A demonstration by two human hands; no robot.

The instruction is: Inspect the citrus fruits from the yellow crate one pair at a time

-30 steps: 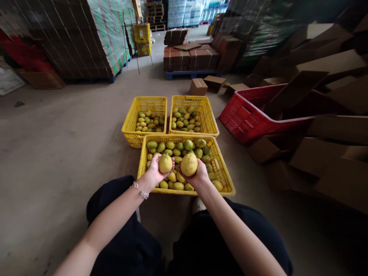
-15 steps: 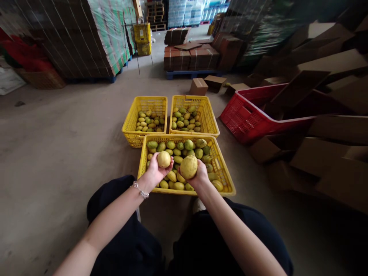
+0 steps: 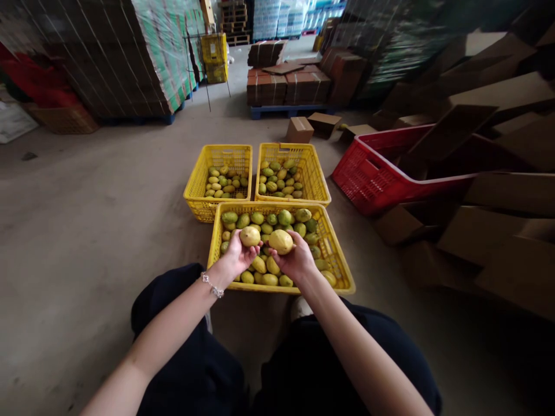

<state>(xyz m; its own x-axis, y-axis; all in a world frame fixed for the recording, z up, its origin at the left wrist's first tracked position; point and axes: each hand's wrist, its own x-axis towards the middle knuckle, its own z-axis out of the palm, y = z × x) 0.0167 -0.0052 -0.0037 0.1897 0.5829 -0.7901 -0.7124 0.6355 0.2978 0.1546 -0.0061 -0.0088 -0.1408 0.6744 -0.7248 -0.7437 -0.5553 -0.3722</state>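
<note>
My left hand (image 3: 237, 254) is closed round a smaller yellow lemon (image 3: 250, 236), its palm turned up under the fruit. Close beside it, my right hand (image 3: 296, 259) grips a larger yellow lemon (image 3: 281, 241), lying lengthwise across the fingers. Both hands hover above the near yellow crate (image 3: 342, 263), which holds many green and yellow lemons (image 3: 269, 279). Some fruit below is hidden by the hands. Behind stand two more yellow crates, the left crate (image 3: 196, 182) and the right crate (image 3: 318, 176), each with a layer of similar fruit inside.
To the right, a red crate (image 3: 359, 179) holds cardboard, with loose cardboard boxes (image 3: 489, 242) heaped around it. Small cartons (image 3: 299, 130) lie on the floor ahead. Flattened cardboard stacks (image 3: 307, 86) rest on a blue pallet (image 3: 277, 112). Wrapped pallet loads (image 3: 151, 58) stand at the back left.
The lemon in my right hand has turned from end-on to lengthwise and shifted slightly up and left. The left lemon has rotated a little. Both hands are nearer each other.
</note>
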